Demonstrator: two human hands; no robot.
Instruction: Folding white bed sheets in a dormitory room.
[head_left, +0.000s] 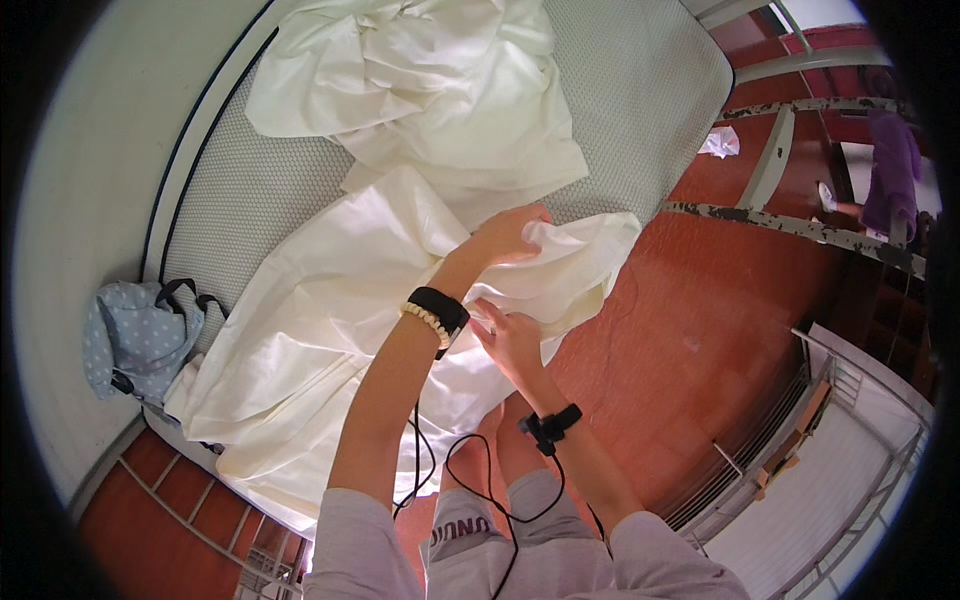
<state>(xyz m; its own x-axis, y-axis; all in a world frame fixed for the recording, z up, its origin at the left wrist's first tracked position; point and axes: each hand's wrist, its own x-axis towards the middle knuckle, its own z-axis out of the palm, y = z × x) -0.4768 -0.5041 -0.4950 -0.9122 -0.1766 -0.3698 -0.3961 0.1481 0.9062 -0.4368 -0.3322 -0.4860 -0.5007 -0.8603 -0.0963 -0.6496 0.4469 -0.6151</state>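
Observation:
White fabric (315, 300), smooth and loosely creased, spreads over the near end of a mattress (255, 180) with a honeycomb-textured cover. My left hand (514, 232) reaches across the fabric with its fingers curled at a raised fold; the fingertips are partly hidden. Nearer to me, my right hand (510, 337) touches the fabric with thumb and forefinger apart, just below the left wrist. One side of the fabric hangs over the mattress edge at the right. A second bunched heap of white fabric (450, 97) lies farther up the mattress, touching or overlapping the spread part.
A pale blue polka-dot bag (142, 337) rests against the wall at the mattress's left corner. Chipped metal bed rails (795, 225) cross the upper right. A purple towel (891, 176) hangs there, near a person's foot (827, 196). Black cables (487, 487) dangle from my wrists.

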